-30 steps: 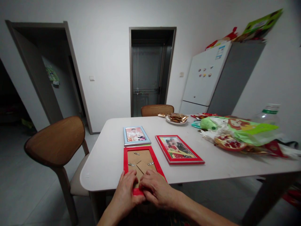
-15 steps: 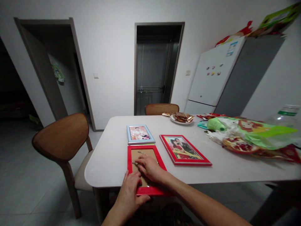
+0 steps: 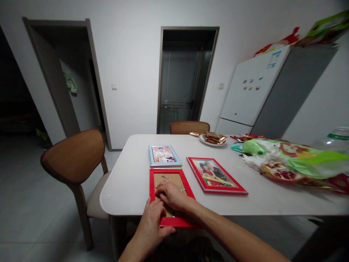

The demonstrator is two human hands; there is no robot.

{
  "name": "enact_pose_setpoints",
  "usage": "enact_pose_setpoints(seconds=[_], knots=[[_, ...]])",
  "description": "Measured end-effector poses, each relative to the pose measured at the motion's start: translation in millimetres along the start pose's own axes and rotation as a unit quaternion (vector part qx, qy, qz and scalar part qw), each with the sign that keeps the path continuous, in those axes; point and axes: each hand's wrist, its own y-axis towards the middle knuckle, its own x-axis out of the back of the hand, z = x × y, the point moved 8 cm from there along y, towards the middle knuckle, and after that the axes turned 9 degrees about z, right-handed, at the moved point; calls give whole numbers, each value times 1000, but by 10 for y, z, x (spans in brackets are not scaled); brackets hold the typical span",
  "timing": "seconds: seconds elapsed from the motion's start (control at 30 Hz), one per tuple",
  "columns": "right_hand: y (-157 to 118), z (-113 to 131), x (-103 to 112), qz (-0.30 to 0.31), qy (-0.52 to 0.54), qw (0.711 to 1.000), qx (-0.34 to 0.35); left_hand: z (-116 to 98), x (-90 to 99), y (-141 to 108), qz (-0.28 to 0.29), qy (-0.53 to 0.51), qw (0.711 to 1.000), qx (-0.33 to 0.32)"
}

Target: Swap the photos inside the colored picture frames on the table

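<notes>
A red photo frame [image 3: 186,179] lies face down at the table's near edge, its brown backing board [image 3: 172,178] showing. Small metal clips sit around the board; one clip [image 3: 183,189] shows at its right side. My left hand [image 3: 155,218] is closed around the frame's lower left corner, thumb along the near edge. Over the backing board, my right hand [image 3: 171,194] has its fingers bent and pressed together by the left-side clip; their tips are hidden. A blue photo frame [image 3: 178,164] lies just beyond, picture up. To the right rests another red photo frame [image 3: 227,190], also picture up.
On the white table [image 3: 128,174], a plate [image 3: 218,144] of wrapped snacks stands at the back. Green packaging [image 3: 302,153], a cut pomegranate [image 3: 283,174] and a clear jar [image 3: 334,141] crowd the right. A wooden chair [image 3: 75,156] stands at the left.
My right fingertips have shifted slightly on the backing board beside the left-side clip. My left hand keeps its hold on the corner. The whole view has moved a little.
</notes>
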Motion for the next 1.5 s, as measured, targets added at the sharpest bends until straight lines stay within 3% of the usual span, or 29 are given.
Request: enact_pose_setpoints(seconds=[0.2,0.37,0.57,0.67,0.9,1.1,1.37,1.5], knots=[[-1,-425,155,-92,39,980,-173,27,-43,-7,25,13,1000,6],[102,-301,12,-11,2,994,-113,46,-57,4,26,4,1000,4],[118,-110,-50,7,-44,994,-96,-6,-6,7,10,0,1000,5],[103,-134,-25,10,-36,995,-90,-9,-5,-2,10,1,1000,6],[93,-785,188,-52,-19,964,-260,28,-43,-22,31,11,999,22],[210,-1066,147,-61,-16,940,-334,-13,-49,-21,40,24,998,31],[90,-1025,309,-95,-1,949,-301,-33,-34,-66,52,46,996,50],[-15,-960,421,-101,28,959,-261,-136,-154,-33,90,97,990,52]])
